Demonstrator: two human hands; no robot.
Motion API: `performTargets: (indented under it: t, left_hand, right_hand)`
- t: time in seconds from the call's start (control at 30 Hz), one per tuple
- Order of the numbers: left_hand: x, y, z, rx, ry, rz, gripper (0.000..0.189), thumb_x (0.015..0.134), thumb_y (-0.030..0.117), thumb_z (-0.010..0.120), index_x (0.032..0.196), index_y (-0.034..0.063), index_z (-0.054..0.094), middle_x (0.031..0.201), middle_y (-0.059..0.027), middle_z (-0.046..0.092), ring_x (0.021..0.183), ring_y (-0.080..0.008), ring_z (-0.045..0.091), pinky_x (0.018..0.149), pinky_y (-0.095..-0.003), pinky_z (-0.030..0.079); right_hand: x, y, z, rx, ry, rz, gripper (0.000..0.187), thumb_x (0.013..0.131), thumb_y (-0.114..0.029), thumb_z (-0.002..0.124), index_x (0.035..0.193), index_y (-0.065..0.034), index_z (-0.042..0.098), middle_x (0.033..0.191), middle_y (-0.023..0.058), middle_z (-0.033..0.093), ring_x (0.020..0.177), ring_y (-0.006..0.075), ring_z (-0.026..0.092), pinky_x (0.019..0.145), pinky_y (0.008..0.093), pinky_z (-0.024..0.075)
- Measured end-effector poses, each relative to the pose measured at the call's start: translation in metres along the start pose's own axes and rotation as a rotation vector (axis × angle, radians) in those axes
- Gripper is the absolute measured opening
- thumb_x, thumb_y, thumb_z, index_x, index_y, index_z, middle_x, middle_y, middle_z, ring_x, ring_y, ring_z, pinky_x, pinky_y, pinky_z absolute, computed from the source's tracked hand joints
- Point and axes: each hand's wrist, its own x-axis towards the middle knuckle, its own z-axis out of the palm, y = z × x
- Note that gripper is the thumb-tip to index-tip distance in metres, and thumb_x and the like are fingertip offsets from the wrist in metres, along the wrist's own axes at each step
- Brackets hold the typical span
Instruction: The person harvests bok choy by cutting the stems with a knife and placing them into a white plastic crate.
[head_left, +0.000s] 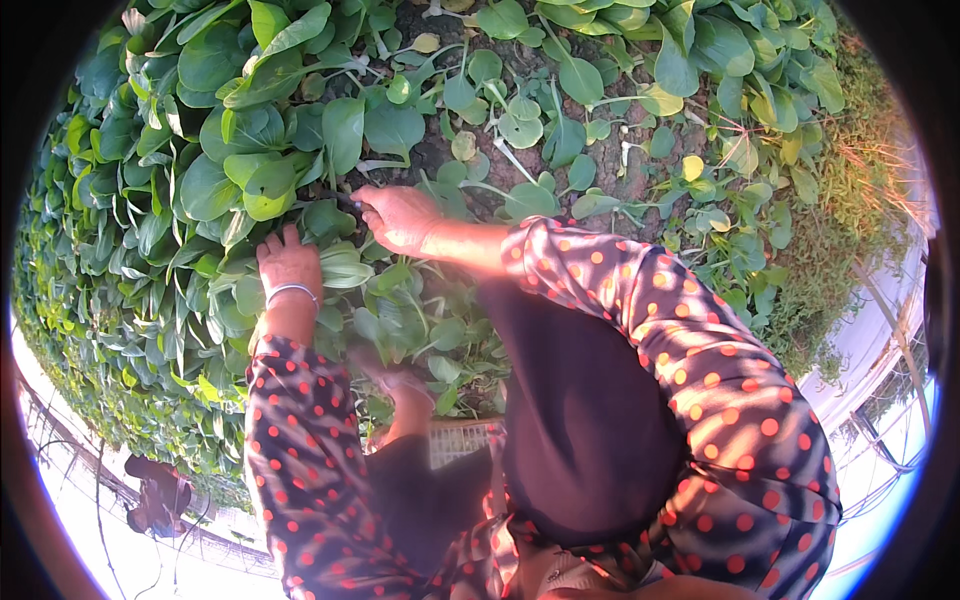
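Observation:
My left hand, with a silver bangle at its wrist, reaches into a dense stand of leafy greens that look like bok choy. Its fingertips are partly hidden among the leaves, so I cannot tell whether it grips a plant. Just right of that hand lies a plant with pale green ribbed stalks. My right hand is closed around a small tool with a thin dark blade, probably a knife. The blade points left, low among the stems of the greens, and its tip is hidden by leaves.
Bare soil with scattered loose leaves and small plants spreads ahead and to the right. A white plastic crate stands by my foot. Dry grass borders the right. Another person is at the lower left.

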Motion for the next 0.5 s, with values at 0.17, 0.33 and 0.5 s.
performTargets:
  t: [0.17,0.33,0.5]
  left_hand:
    - [-0.028,0.018,0.021,-0.135,0.169,0.009,0.014,0.075,0.011,0.061,0.087,0.0062,0.067,0.114,-0.0140,0.054,0.107,-0.0313,0.051,0.088,-0.0413,0.040]
    - [-0.036,0.028,0.043,-0.154,0.309,-0.051,0.013,0.078,0.011,0.057,0.087,0.0045,0.065,0.117,-0.0143,0.054,0.115,-0.0300,0.049,0.091,-0.0419,0.040]
    - [-0.040,0.036,0.057,-0.207,0.380,-0.099,0.013,0.078,0.012,0.057,0.085,0.0041,0.064,0.121,-0.0125,0.053,0.116,-0.0305,0.049,0.092,-0.0419,0.040]
  right_hand:
    - [0.003,0.002,0.011,-0.029,-0.038,-0.055,0.030,0.081,-0.016,0.055,0.109,-0.0095,0.063,0.089,0.0173,0.066,0.089,0.0357,0.063,0.079,0.0468,0.0495]
    - [0.009,-0.005,0.012,-0.132,-0.100,-0.061,0.028,0.080,-0.015,0.056,0.106,-0.0102,0.065,0.089,0.0157,0.067,0.089,0.0348,0.063,0.078,0.0467,0.0495]
    - [0.015,-0.002,0.018,-0.304,-0.185,-0.131,0.030,0.078,-0.013,0.057,0.107,-0.0114,0.063,0.085,0.0152,0.066,0.086,0.0355,0.063,0.077,0.0473,0.0492]
